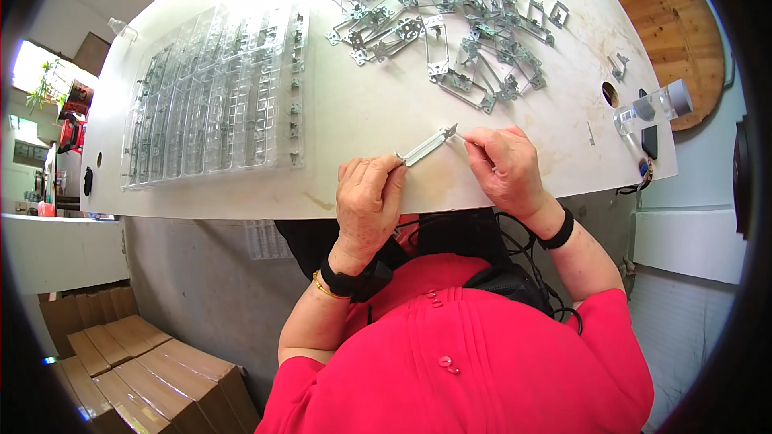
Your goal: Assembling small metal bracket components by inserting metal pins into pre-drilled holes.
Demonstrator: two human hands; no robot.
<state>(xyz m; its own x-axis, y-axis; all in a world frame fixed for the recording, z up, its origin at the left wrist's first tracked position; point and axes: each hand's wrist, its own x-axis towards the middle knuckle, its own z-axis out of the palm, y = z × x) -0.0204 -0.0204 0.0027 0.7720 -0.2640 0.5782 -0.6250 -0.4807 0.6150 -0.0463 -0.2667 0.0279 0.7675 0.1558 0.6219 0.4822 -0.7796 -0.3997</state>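
A long, narrow metal bracket (426,147) is held slanting above the table's near edge. My left hand (366,201) is closed on its lower left end, thumb against fingers. At the bracket's upper right end, my right hand (507,169) is pinched, thumb and forefinger together. Something thin seems to show at those fingertips, too small to name. Beyond both hands lies a heap of similar silvery frame-shaped metal brackets (482,32), tangled together. To the left, a clear plastic tray (299,162) holds rows of small metal parts in its compartments.
A clear bottle with a grey cap (655,108) lies at the white table's (354,112) right edge, beside a dark flat object (649,141). A small metal piece (619,67) and a thin strip (591,133) lie nearby. Cardboard boxes (161,378) stand on the floor, lower left.
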